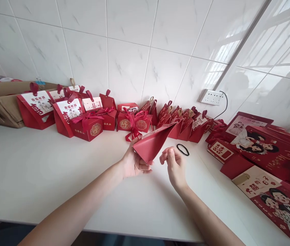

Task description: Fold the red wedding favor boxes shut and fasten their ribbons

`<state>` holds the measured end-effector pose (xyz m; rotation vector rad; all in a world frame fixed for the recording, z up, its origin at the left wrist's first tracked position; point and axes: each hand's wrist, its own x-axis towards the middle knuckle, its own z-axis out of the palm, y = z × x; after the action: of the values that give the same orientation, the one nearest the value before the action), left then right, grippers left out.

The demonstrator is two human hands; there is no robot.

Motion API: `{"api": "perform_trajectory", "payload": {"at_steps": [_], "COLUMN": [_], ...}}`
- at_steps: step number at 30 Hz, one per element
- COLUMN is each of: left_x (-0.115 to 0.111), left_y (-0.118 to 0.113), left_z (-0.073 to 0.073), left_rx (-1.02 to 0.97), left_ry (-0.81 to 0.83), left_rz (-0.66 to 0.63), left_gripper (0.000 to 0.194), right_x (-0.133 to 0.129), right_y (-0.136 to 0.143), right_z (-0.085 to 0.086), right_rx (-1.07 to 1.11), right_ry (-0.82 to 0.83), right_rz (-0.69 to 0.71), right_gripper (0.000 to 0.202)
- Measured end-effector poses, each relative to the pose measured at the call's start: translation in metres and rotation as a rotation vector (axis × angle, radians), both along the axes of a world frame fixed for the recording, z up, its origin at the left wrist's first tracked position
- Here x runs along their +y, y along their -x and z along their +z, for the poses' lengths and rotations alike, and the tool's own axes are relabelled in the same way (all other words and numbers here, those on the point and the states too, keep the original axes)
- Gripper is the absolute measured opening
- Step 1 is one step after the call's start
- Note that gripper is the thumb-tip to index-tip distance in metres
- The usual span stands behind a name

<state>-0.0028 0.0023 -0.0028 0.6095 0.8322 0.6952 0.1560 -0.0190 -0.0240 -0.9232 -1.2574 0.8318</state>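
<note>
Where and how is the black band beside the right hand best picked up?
Probably by pinching the near edge of the black band between the right hand's thumb and forefinger, coming from above on the hand's side: it lies flat as a thin loop, with nothing on top.

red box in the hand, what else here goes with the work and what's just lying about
With the work:
- red box, in the left hand
- right hand, near it
- gift boxes along the wall, probably

Just about:
- black band
- power strip
- cardboard box, seemingly
</note>
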Motion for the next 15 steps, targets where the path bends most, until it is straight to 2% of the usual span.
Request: {"api": "perform_trajectory", "payload": {"at_steps": [3,6,9,13,15], "left_x": [0.001,0.002,0.0,-0.009,-0.015], "left_y": [-0.003,-0.005,-0.004,-0.003,-0.004], "left_z": [-0.005,-0.011,-0.013,-0.01,-0.009], "left_rx": [0.046,0.14,0.242,0.281,0.275], "left_ry": [-0.008,-0.079,-0.276,-0.605,-0.734], "left_rz": [-0.022,0.005,0.13,0.346,0.348], "left_gripper": [0.071,0.082,0.081,0.07,0.076], "right_x": [-0.002,0.002,0.011,0.02,0.019], "right_y": [0.0,-0.002,-0.006,-0.007,-0.004], "right_z": [0.002,0.0,-0.002,-0.001,0.0], "right_rx": [0.016,0.082,0.187,0.341,0.384], "right_ry": [0.029,0.085,0.23,0.481,0.532], "right_rz": [0.003,0.011,0.077,0.271,0.371], "right_gripper": [0.054,0.057,0.053,0.036,0.033]}}
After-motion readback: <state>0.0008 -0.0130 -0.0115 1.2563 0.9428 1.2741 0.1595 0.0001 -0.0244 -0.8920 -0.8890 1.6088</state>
